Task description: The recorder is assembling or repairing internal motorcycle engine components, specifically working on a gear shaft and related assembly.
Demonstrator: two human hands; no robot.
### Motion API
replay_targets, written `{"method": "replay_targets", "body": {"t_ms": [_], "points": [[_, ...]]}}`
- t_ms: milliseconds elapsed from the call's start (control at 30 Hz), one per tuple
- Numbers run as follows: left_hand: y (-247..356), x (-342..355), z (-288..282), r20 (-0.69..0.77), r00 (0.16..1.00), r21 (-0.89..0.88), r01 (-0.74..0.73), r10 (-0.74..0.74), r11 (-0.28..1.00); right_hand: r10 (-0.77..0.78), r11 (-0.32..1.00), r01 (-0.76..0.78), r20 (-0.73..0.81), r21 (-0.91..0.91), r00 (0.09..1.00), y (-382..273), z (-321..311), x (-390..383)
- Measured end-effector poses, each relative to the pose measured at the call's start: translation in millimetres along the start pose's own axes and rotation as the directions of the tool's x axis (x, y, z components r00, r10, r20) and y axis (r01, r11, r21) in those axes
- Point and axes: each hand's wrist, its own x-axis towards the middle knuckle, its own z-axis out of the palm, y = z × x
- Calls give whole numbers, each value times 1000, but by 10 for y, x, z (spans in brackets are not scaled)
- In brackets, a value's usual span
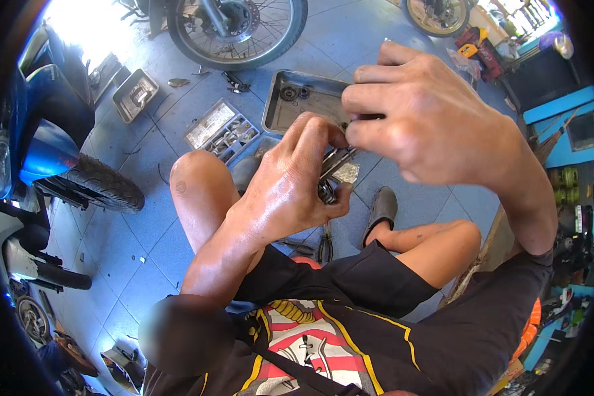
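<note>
My left hand [284, 181] is closed round a shiny metal part [335, 162] with a rod-like upper section and a rounded lower end. Its exact kind is not clear, since the fingers cover much of it. Close by on the right, my right hand [429, 119] has its fingers curled and pinched together at the part's upper end. Whatever those fingertips grip is hidden. Both hands are raised above my lap. Beyond them a grey metal tray [268, 109] on the floor holds dark ring-shaped parts [288, 93].
A compartment box [224, 132] of small parts sits left of the tray, with a smaller tray [135, 96] farther left. Pliers [325, 244] lie between my legs. A motorcycle wheel [290, 49] stands ahead, a blue motorcycle [49, 148] at left, cluttered shelves [567, 178] at right.
</note>
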Motion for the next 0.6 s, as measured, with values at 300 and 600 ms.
{"method": "replay_targets", "body": {"t_ms": [300, 600], "points": [[6, 69, 51, 7, 999, -75, 50, -50, 996, 53, 985, -42, 56, -168, 997, 4, -8, -24], [-38, 35, 1, -33, 981, -482, 152, -191, 863, 111, 993, -101, -224, 58, 968, -16, -72, -319]]}}
